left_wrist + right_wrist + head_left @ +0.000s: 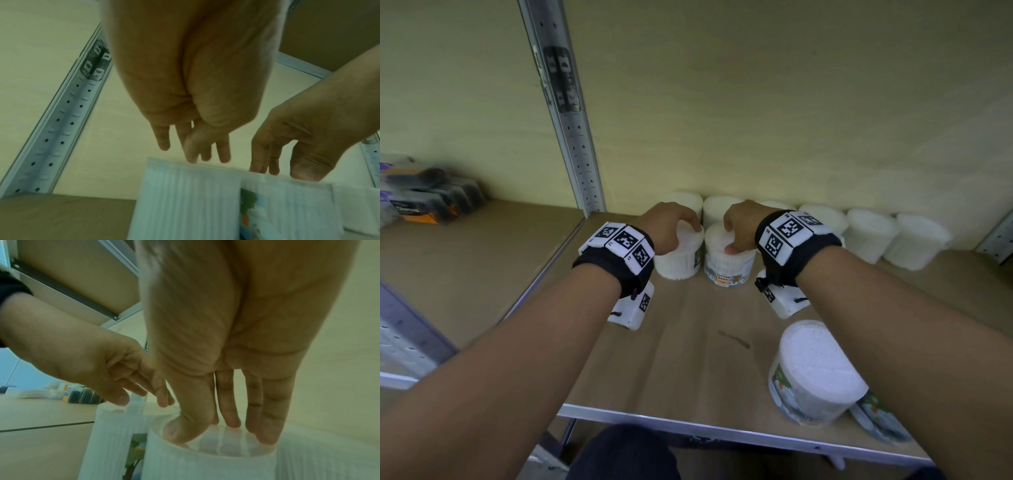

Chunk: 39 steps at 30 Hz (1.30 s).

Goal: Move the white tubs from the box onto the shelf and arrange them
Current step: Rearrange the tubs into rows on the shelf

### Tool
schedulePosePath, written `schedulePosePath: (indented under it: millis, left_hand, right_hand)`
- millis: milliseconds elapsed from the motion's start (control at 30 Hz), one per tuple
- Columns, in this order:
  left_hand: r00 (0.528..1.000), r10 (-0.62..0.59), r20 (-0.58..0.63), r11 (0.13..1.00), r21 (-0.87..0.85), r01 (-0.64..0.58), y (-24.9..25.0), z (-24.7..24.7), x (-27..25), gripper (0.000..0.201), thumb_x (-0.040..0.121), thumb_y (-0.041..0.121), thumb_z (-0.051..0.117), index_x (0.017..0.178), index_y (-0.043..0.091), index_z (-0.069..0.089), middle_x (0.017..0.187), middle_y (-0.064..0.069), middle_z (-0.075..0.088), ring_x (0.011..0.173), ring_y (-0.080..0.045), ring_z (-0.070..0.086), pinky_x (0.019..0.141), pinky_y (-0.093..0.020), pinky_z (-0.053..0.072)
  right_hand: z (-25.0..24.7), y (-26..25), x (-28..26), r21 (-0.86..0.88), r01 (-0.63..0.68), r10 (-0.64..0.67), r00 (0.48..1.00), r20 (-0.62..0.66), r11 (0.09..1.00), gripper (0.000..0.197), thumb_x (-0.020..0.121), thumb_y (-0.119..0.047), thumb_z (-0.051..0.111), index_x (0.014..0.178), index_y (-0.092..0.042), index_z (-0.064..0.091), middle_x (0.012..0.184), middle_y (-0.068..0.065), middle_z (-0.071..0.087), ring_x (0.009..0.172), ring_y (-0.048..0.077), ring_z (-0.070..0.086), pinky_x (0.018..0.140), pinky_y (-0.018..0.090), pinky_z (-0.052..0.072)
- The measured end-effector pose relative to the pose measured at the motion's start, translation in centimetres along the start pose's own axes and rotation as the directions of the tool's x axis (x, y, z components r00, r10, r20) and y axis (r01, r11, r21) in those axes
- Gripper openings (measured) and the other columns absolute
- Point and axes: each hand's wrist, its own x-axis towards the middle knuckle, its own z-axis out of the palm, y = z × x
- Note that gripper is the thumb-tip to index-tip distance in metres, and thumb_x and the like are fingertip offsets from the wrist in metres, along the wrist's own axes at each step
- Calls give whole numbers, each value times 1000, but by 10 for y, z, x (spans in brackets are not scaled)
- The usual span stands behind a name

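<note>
Both hands work at the back of the shelf board [688, 342], each on top of a cotton-bud tub. Left hand [667, 224] hangs over the left front tub [681, 255], fingers drooping straight, tips at or just above its lid; whether they touch is hard to tell, and nothing is gripped. Right hand [739, 226] presses its straight fingers and thumb down on the lid of the labelled tub [727, 263], just right of the first and touching it, without curling round it.

As I judge it, the job is well along: a back row of tubs [873, 236] stands behind the labelled tub, against the wall, and these two begin a second row in front. Still to place are a tilted tub [815, 373] nearer the shelf's front edge than the labelled tub, propped on another tub [880, 421] lying flat. No box is in view.

Left of the labelled tub stands a perforated upright [571, 120]; beyond it sit dark packets [431, 195]. Nothing blocks the second row.
</note>
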Motion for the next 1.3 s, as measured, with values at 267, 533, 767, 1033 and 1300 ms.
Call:
schedulePosePath:
  millis: [267,533,767,1033,1300]
  left_hand:
    - [960,-224,-166,961,124,246,-1,18,3,50,90,44,55,125,9,53,127,-14,47,122,-31,41,99,-46,42]
    - [981,-193,-4,974,123,192,-2,11,8,45,93,26,55,137,19,46,144,-6,40,132,-27,40,111,-45,32]
    - [978,-193,80,977,109,184,6,7,10,53,88,4,48,136,25,44,147,-4,37,135,-26,37,112,-46,30]
    - [946,-267,-183,949,122,291,8,21,2,49,91,44,54,125,8,51,128,-14,46,121,-31,45,98,-43,41]
    - [981,-183,-63,978,88,188,1,14,6,42,93,28,58,131,13,51,136,-11,45,127,-28,42,106,-44,38]
  right_hand:
    - [4,2,8,60,-37,37,999,-6,998,65,88,-46,62,134,-3,50,136,12,54,124,26,53,101,31,42]
    - [11,9,17,47,-68,71,995,-69,997,57,82,-34,72,129,-7,55,132,13,57,121,29,55,96,34,46]
    - [20,13,34,79,-47,49,998,-31,996,62,74,-48,75,118,-6,61,117,9,66,103,26,64,88,32,53]
    - [29,18,45,45,-34,36,998,-59,998,80,70,-57,73,131,-9,50,132,9,56,114,25,57,89,29,46]
    - [34,20,51,39,-48,50,997,-65,998,80,70,-60,69,131,-12,50,132,7,55,114,26,57,93,33,50]
